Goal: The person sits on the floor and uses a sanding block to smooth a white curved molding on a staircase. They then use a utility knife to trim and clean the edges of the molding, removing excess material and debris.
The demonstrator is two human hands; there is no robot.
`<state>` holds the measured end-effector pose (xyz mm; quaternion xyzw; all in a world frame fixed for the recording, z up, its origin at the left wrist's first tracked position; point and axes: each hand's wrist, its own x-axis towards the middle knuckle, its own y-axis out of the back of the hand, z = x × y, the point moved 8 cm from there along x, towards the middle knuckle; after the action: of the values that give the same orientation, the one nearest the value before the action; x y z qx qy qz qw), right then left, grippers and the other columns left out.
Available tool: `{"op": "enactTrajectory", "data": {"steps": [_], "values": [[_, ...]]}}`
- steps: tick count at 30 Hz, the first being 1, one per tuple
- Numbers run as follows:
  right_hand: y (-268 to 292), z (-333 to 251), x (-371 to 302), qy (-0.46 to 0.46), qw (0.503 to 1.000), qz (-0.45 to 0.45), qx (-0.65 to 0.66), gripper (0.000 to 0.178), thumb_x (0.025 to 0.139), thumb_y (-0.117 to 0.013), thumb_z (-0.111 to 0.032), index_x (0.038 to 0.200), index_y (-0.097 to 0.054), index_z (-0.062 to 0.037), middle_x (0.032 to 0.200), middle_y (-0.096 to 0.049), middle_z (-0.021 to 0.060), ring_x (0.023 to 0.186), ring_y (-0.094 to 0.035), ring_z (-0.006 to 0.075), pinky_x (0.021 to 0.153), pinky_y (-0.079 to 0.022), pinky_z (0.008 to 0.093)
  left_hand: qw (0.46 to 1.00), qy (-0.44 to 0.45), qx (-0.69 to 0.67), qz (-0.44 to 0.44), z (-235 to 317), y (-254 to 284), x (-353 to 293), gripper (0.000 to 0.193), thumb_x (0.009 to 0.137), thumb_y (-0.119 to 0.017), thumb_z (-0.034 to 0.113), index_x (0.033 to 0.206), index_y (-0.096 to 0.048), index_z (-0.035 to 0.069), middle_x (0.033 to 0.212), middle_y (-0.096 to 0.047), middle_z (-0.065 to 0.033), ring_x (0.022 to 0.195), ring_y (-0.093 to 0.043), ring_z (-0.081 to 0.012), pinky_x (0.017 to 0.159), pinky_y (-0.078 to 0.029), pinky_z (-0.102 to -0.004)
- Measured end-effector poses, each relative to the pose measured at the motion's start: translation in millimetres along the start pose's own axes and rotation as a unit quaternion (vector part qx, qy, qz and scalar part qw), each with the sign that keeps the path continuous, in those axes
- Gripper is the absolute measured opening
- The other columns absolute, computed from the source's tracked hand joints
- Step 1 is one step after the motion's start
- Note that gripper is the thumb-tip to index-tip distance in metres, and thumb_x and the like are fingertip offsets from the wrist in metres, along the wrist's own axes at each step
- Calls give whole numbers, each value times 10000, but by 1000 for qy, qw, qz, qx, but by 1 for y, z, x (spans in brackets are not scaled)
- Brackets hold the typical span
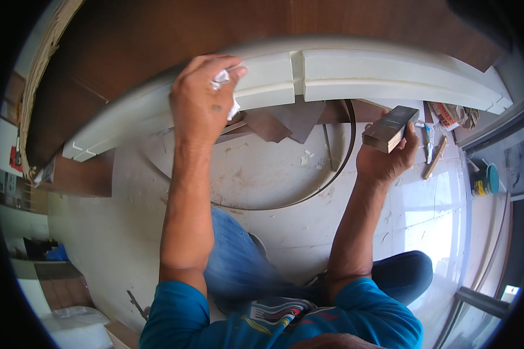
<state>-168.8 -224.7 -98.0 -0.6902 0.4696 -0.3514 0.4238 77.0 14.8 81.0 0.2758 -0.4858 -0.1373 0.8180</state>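
My left hand (206,96) is closed around a crumpled white rag (220,79), either cloth or paper, at the top edge of a long white panel (343,72). The panel has grooves and a stepped front. Held up off the floor near the panel's right part, a sanding block (392,125) rests in my right hand (384,160), its fingers wrapped around the sides. The block has a dark grey face and a layered wood edge. Behind the panel rises a large brown board (233,23).
A dark edging strip (273,206) curves across the white tiled floor (297,238), with brown board offcuts (291,119) beyond it. On the right lie a wooden stick (435,157), a tube (429,142) and a green-and-yellow bucket (488,180).
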Motion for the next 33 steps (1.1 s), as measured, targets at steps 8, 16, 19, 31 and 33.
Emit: {"op": "enactTrajectory", "data": {"steps": [8,16,19,31,33], "values": [[-10,28,-25,45,984,140,-101,273,1033,-676,-263,1189,-622,-46,1063,-723,118,991,-728,227,887,-596,364,979,-157,-3,-131,-15,26,14,208,902,-715,-43,1065,-793,61,1162,-810,-90,1063,-778,-295,894,-626,-394],[-83,105,-105,-89,978,148,-117,415,1076,-551,-332,1363,-575,-33,1176,-726,138,1038,-685,195,921,-556,348,930,-255,-38,-264,-47,26,19,332,845,-782,-53,1121,-825,128,1354,-753,-56,1084,-781,-277,899,-646,-399],[-108,121,-116,-57,973,137,-176,435,1063,-540,-321,1373,-585,-19,1192,-731,131,1013,-674,175,908,-548,330,914,-242,-114,-304,-63,21,25,396,834,-733,-77,1159,-823,130,1349,-753,-75,1115,-771,-286,911,-642,-406],[-125,149,-113,56,959,160,-226,476,1074,-623,-317,1447,-546,-31,1157,-659,38,1003,-640,131,925,-524,290,872,-184,-227,-392,-75,11,23,690,833,-650,-139,1459,-682,149,1399,-728,-125,1220,-734,-330,1021,-581,-402],[-125,152,-111,32,957,136,-254,571,1096,-649,-312,1535,-475,10,1255,-649,87,1094,-637,157,954,-534,310,872,-227,-215,-377,-69,15,27,702,829,-626,-148,1474,-667,125,1422,-720,-123,1253,-722,-326,1041,-571,-405]]}}
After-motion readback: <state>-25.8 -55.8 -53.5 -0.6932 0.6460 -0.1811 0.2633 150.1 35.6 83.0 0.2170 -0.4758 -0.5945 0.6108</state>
